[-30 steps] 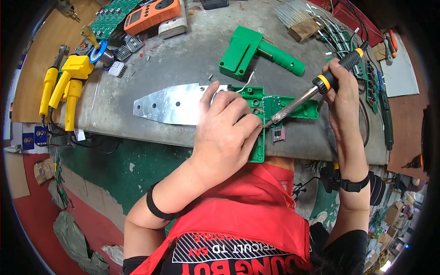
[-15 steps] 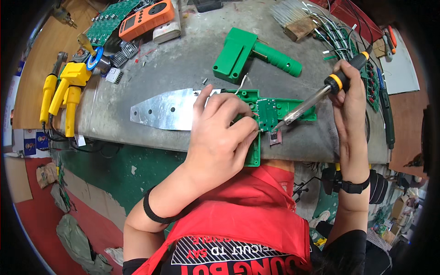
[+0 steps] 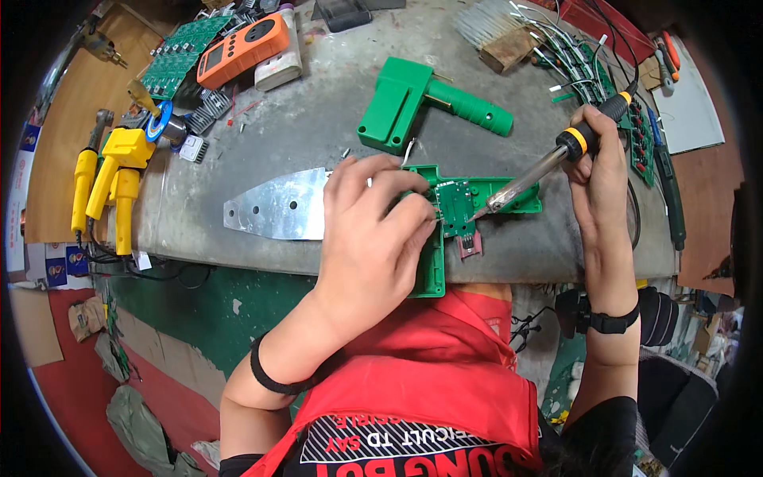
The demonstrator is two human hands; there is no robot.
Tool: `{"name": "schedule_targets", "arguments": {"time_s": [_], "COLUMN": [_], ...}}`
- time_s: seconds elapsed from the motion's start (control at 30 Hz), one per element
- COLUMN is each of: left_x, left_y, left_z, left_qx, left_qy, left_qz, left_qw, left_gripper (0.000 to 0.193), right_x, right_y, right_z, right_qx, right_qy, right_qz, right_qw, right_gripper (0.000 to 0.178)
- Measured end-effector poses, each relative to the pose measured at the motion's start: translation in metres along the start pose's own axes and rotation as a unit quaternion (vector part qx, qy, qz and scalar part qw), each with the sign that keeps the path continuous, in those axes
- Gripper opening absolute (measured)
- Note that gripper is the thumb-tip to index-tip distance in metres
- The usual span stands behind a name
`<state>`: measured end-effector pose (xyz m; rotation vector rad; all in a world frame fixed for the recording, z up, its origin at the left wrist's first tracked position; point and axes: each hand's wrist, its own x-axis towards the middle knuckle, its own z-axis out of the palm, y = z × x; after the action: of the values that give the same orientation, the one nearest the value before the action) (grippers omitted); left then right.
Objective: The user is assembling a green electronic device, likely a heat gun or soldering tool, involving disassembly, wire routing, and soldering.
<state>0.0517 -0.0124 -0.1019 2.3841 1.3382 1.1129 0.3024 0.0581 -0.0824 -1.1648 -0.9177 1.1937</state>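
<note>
Shifted clear of the left fingertips since a second ago, the tip of a soldering iron (image 3: 531, 175) now sits at the four o'clock edge of a green circuit board (image 3: 455, 211); contact is too small to tell. At two o'clock of the board, the right hand (image 3: 596, 151) is clamped on the iron's handle, fingers wrapped round it. The left hand (image 3: 373, 215), at nine o'clock, curls its fingers together at the board's near edge; what they pinch cannot be told. The board lies over an open green housing (image 3: 431, 270), whose narrow arm points toward three o'clock. A small red module (image 3: 470, 246) shows just past five o'clock. Beyond the left hand, a tapered metal plate (image 3: 274, 208) with round holes extends toward nine o'clock on the grey workbench (image 3: 540, 246). Another green housing (image 3: 392, 107), with a ribbed handle, rests at eleven o'clock, an orange meter (image 3: 242, 52) at ten, and white wires (image 3: 548, 40) lie in a bundle at one.
</note>
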Motion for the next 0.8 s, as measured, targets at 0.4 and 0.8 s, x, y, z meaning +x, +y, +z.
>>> {"name": "schedule_targets", "arguments": {"time_s": [0.4,0.8], "left_x": [0.013,-0.015], "left_y": [-0.002,0.009], "left_z": [-0.001,0.007], "left_qx": [0.129,0.104], "left_qy": [-0.046,0.069], "left_qz": [0.014,0.007], "left_qw": [0.990,0.992], "left_gripper": [0.007,0.017], "right_x": [0.003,-0.002], "right_y": [0.004,0.001], "right_z": [0.006,0.014], "right_qx": [0.023,-0.022], "right_qy": [-0.012,0.000], "right_qz": [0.011,0.005], "right_qw": [1.000,1.000], "right_gripper": [0.023,0.023]}}
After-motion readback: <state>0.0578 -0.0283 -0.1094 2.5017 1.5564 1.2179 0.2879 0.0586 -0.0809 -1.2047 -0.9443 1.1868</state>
